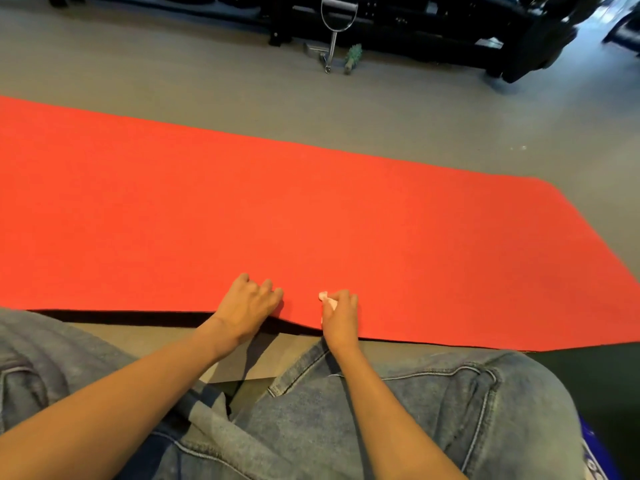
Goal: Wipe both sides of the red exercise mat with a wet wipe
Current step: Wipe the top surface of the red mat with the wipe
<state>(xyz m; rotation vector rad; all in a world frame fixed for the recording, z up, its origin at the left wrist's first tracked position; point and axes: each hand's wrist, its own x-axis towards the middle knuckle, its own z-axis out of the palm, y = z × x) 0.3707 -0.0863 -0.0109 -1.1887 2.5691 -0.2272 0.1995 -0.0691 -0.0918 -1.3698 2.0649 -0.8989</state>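
Red exercise mat: lies unrolled on the grey floor. It runs across the view from 9 o'clock to 3 o'clock, and its short end shows at 3 o'clock. The near long edge runs just in front of the person's knees, in blue jeans. A dark shadow lies under that edge on the left-hand stretch.

Left hand: at 6 o'clock, on the near edge of the mat. Its fingers are curled with the tips down on the red surface. The thumb is hidden, so I cannot tell whether it grips the edge or only rests there.

Right hand: just beside the left, toward 5 o'clock, also at the near edge. Its fingers are closed round a crumpled white wet wipe, which sticks out at the fingertips against the mat.

Background, 12 to 1 o'clock: a black exercise machine. A metal handle and a small green object are on the floor before it, well apart from the mat.
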